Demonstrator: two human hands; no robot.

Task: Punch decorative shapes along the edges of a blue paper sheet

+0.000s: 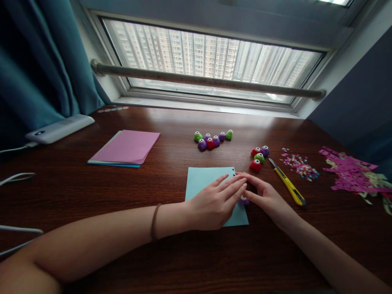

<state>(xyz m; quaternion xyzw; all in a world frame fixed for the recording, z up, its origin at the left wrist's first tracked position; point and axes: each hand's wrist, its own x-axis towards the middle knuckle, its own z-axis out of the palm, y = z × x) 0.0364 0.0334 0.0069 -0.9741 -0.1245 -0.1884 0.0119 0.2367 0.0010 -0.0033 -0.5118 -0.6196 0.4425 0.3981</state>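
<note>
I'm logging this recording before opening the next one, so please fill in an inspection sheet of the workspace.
Surface: dark brown table, glossy near the window.
Job's things: light blue sheet, small dark marks near its upper right corner; purple punch at its right edge, partly hidden.
Clutter: paper stack, pink on top; seven-punch group; four-punch group; yellow cutter; confetti; cut strips.
Hands: left hand lies over the sheet, fingers stretched; right hand is beside the punch. Grip unclear.
Cables: white cables at left, one meeting a white device.
Surroundings: blue curtain, metal rail.
</note>
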